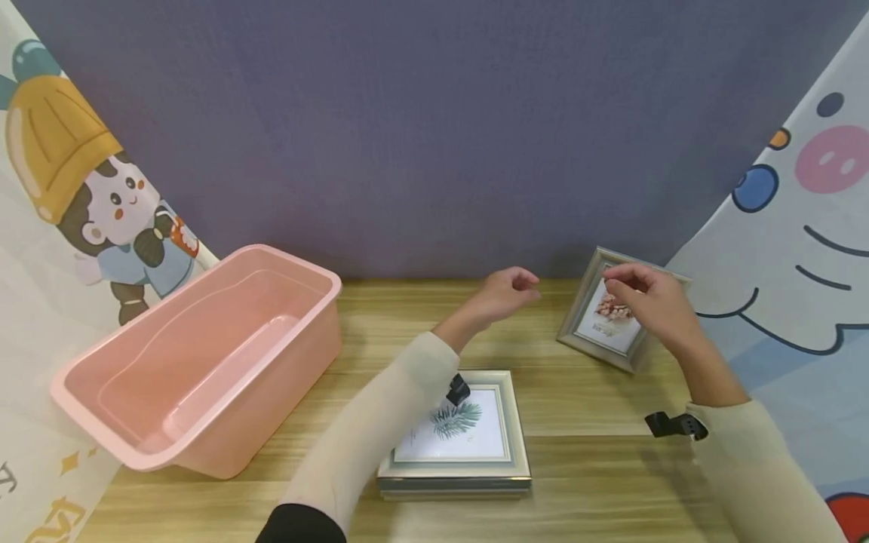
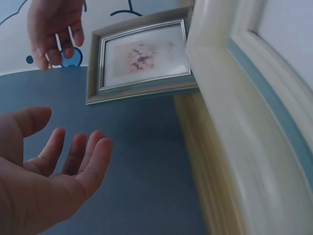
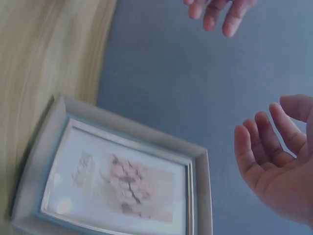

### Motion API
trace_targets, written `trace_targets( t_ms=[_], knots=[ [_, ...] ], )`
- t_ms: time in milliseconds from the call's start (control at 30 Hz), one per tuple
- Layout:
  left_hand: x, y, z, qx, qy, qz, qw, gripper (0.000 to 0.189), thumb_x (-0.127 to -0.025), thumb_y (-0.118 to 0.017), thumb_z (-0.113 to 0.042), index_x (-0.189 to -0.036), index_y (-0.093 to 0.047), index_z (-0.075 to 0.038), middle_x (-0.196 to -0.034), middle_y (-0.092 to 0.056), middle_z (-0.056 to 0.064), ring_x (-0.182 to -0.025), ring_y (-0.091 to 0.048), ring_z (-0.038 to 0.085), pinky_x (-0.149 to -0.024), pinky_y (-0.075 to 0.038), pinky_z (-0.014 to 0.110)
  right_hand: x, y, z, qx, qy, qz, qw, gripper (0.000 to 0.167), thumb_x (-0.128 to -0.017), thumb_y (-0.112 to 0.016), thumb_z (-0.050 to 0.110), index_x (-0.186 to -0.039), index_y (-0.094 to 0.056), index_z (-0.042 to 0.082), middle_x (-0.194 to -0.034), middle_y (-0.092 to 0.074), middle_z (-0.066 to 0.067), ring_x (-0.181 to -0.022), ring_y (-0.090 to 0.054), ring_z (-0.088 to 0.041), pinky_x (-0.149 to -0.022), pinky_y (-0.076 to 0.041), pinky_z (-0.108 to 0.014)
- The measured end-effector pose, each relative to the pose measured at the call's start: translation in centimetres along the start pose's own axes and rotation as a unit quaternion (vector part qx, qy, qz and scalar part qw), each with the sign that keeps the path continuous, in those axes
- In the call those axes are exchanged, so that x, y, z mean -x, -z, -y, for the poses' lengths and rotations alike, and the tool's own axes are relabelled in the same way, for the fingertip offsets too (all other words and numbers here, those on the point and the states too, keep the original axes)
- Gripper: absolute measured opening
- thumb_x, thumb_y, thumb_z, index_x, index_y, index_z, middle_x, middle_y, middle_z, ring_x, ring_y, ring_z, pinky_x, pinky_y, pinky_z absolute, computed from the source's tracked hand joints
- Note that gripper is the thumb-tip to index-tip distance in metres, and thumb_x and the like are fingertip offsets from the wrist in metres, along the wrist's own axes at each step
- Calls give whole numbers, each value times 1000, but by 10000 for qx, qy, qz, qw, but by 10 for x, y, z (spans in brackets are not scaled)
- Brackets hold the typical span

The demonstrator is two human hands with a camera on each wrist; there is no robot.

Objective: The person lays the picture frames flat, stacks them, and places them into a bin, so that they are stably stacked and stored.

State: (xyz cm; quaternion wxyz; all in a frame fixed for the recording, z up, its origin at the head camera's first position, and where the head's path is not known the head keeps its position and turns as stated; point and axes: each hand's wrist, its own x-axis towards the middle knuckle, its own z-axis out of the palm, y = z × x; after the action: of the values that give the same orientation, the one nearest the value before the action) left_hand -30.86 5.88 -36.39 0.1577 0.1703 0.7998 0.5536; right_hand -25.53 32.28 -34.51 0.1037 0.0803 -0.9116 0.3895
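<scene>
At the back right, a silver-grey picture frame (image 1: 589, 317) with a pink flower print leans against the wall, tilted. My right hand (image 1: 652, 302) hovers in front of it, fingers loosely bent and holding nothing; the right wrist view shows this hand (image 3: 279, 156) apart from the flower frame (image 3: 132, 127). My left hand (image 1: 498, 296) hangs in the air left of that frame, its fingers relaxed, with nothing in them. Under the left forearm lies a stack of cream picture frames (image 1: 519, 445), the top one showing a green leaf print and partly hidden by the sleeve.
A pink plastic tub (image 1: 292, 377) stands on the left of the wooden table (image 1: 577, 483). Behind is a blue-grey wall (image 1: 434, 136). Cartoon-printed panels (image 1: 767, 249) flank the table on both sides.
</scene>
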Motion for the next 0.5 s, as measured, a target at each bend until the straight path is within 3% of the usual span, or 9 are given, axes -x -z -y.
trace_targets(
  t_ms=[233, 367, 500],
  knots=[
    [-24, -29, -4, 434, 116, -392, 9982, 31, -97, -69, -17, -126, -66, -8, -122, -67, 6, -107, -63, 18, -91, -55, 30, -3, 20, -16, 243, -296, -543, 9978, 36, -106, -53, 34, -128, -62, 7, -100, -58, 24, -87, -54, 4, -69, -46, -9],
    [-32, -44, -5, 599, 261, -675, 9956, 28, -96, -70, -16, -124, -67, -10, -121, -67, 4, -107, -64, 19, -92, -56, 31, -4, 29, -25, 371, -552, -1008, 9927, 36, -105, -54, 36, -125, -63, 8, -97, -53, 30, -90, -49, 7, -69, -41, -7],
    [-38, -56, -4, 622, 407, -957, 9926, 25, -96, -70, -16, -120, -69, -12, -117, -68, 3, -103, -65, 18, -89, -57, 30, -10, 34, -35, 599, -978, -1529, 9816, 38, -102, -54, 37, -123, -67, 9, -111, -56, 14, -94, -47, 4, -68, -41, -12]
  ],
)
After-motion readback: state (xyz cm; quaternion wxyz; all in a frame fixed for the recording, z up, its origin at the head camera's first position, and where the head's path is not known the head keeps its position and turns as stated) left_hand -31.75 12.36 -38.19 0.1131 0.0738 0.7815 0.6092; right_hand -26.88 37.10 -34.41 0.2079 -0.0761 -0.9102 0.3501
